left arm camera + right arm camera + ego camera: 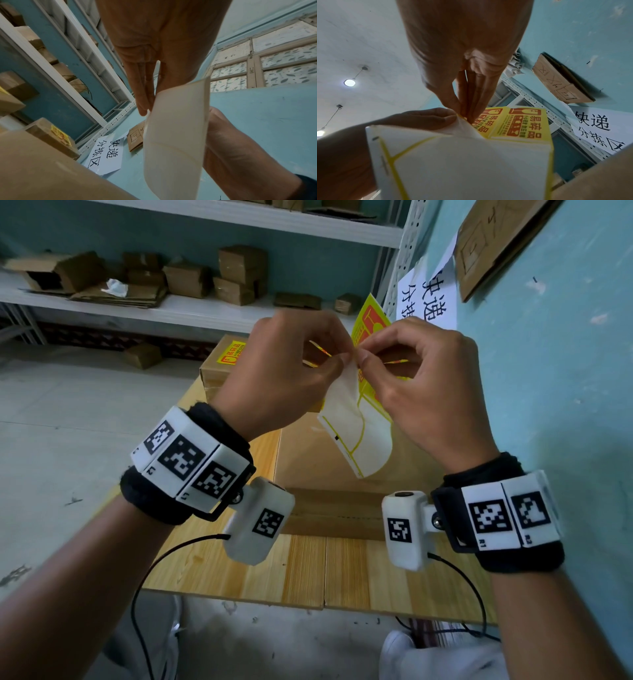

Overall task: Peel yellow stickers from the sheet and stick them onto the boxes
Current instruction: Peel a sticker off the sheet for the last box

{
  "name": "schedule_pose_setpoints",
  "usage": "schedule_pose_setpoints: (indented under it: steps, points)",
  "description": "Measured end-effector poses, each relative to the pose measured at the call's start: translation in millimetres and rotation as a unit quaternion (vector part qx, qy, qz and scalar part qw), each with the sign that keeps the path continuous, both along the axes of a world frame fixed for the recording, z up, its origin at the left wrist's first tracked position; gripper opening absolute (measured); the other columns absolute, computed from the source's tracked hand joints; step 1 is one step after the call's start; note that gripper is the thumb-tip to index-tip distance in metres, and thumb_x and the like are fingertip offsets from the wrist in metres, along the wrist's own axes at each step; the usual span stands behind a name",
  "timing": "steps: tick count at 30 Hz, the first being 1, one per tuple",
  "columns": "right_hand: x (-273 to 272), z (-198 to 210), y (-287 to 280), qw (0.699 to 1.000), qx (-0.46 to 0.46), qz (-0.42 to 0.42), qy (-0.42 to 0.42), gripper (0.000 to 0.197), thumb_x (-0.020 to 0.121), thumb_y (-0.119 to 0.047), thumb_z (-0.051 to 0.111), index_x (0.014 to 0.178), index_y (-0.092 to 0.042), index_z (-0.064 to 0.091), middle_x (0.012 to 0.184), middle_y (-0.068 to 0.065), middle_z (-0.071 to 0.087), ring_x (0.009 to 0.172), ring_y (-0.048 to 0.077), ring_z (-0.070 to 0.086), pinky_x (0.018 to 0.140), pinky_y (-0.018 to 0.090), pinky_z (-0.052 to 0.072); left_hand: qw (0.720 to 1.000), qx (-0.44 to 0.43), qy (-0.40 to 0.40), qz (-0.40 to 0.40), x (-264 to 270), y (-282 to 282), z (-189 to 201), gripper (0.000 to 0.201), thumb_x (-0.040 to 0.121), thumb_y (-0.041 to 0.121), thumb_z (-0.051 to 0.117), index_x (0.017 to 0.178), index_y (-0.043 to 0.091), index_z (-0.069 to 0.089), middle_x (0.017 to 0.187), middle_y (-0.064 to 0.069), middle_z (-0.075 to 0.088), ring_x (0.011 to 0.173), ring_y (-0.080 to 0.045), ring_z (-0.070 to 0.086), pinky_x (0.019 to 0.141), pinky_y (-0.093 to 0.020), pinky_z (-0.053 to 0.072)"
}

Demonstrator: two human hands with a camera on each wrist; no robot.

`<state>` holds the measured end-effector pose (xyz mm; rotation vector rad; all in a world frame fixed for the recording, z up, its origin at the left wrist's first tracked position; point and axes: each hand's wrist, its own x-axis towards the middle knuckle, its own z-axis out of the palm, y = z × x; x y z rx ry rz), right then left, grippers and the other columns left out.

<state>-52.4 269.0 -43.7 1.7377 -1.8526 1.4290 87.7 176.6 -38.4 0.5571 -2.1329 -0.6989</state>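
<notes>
Both hands are raised over a large cardboard box (329, 463) on the wooden table (308, 573). My left hand (340, 361) pinches the white backing of the sticker sheet (356, 436), which curls down between the wrists. My right hand (362, 358) pinches the corner of a yellow sticker (482, 122) where it lifts off the backing (462, 162). Other yellow stickers (523, 121) remain on the sheet's upper part. In the left wrist view the left fingers (145, 100) grip the sheet's edge (176, 135). A smaller box (219, 374) behind carries a yellow sticker (233, 354).
White metal shelving (191, 309) with several cardboard boxes runs along the back. A paper sign (431, 299) and a cardboard piece (496, 244) hang on the blue wall at right. Grey floor (68, 422) lies left of the table. Cables hang from both wrist cameras.
</notes>
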Motion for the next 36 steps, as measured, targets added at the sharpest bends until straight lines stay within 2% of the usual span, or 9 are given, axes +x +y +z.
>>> schedule_pose_setpoints:
  steps: [3,8,14,18,20,22,27,32,36]
  points:
    - [-0.5,-0.6,-0.2,1.0,-0.004,0.002,0.002,0.01,0.088,-0.016,0.069,0.09,-0.008,0.075,0.089,0.003,0.073,0.079,0.008,0.069,0.075,0.026,0.057,1.0,-0.015,-0.009,0.004,0.5,-0.8,0.4,0.008,0.091,0.018,0.065,0.097,0.019,0.07,0.092,0.01,0.068,0.084,0.004,0.065,0.074,-0.019,0.055]
    - [-0.2,-1.1,-0.8,1.0,-0.007,0.001,0.014,0.012,0.088,-0.016,0.068,0.09,-0.006,0.074,0.088,0.004,0.072,0.078,0.01,0.068,0.074,0.025,0.057,1.0,-0.007,-0.016,0.002,0.8,-1.1,1.2,0.007,0.091,0.02,0.065,0.096,0.023,0.069,0.09,0.018,0.065,0.084,0.009,0.063,0.072,-0.016,0.055]
    - [-2.5,-2.3,-2.8,0.999,-0.015,-0.004,0.032,0.01,0.086,-0.013,0.066,0.084,-0.004,0.071,0.086,0.007,0.068,0.076,0.014,0.066,0.073,0.026,0.054,1.0,0.013,-0.015,-0.006,2.1,-0.4,1.2,0.006,0.091,0.022,0.065,0.096,0.023,0.068,0.097,0.009,0.07,0.084,0.001,0.068,0.072,-0.029,0.06]
    - [-3.2,-3.1,-3.4,0.998,-0.022,-0.003,0.052,0.007,0.084,-0.009,0.066,0.082,-0.003,0.069,0.091,0.009,0.064,0.079,0.012,0.061,0.074,0.01,0.047,0.999,0.046,-0.007,-0.015,0.6,-0.4,0.1,0.005,0.09,0.019,0.066,0.095,0.017,0.068,0.096,0.004,0.072,0.083,-0.003,0.07,0.075,-0.037,0.059]
    - [-3.2,-3.5,-3.8,0.998,-0.026,-0.004,0.053,0.007,0.085,-0.009,0.066,0.081,-0.004,0.069,0.094,0.01,0.062,0.081,0.011,0.06,0.075,0.006,0.044,0.998,0.058,-0.005,-0.019,0.2,-0.6,0.2,0.006,0.09,0.017,0.066,0.095,0.015,0.068,0.094,0.003,0.073,0.084,-0.003,0.07,0.078,-0.034,0.059]
    - [-3.8,-3.6,-4.0,0.998,-0.028,-0.008,0.055,0.008,0.086,-0.011,0.066,0.082,-0.004,0.068,0.096,0.011,0.062,0.083,0.012,0.06,0.076,0.008,0.045,0.997,0.076,-0.006,-0.018,0.8,-0.7,0.7,0.006,0.091,0.018,0.065,0.096,0.014,0.067,0.093,0.002,0.074,0.084,-0.002,0.07,0.078,-0.033,0.058]
    - [-5.0,-2.3,-3.4,0.998,-0.035,-0.01,0.058,0.01,0.087,-0.011,0.065,0.083,-0.002,0.068,0.094,0.012,0.062,0.083,0.015,0.061,0.076,0.018,0.051,0.993,0.114,-0.003,-0.028,3.2,0.4,2.5,0.008,0.093,0.019,0.063,0.098,0.013,0.066,0.089,0.001,0.076,0.082,-0.005,0.072,0.077,-0.042,0.06]
    - [-3.6,-3.1,-4.1,0.998,-0.039,-0.005,0.054,0.009,0.086,-0.009,0.065,0.082,-0.001,0.067,0.093,0.012,0.062,0.082,0.017,0.061,0.075,0.022,0.051,0.992,0.122,-0.01,-0.027,2.8,0.4,2.6,0.008,0.094,0.017,0.062,0.099,0.014,0.065,0.087,0.0,0.076,0.081,-0.007,0.072,0.077,-0.043,0.059]
    - [-1.2,-4.5,-5.0,0.998,-0.036,0.001,0.056,0.009,0.086,-0.008,0.065,0.082,-0.001,0.067,0.093,0.012,0.062,0.082,0.016,0.061,0.075,0.019,0.05,0.993,0.113,-0.014,-0.031,0.9,-0.5,-0.8,0.016,0.091,0.015,0.063,0.106,0.017,0.068,0.09,0.001,0.076,0.086,-0.01,0.072,0.081,-0.044,0.058]
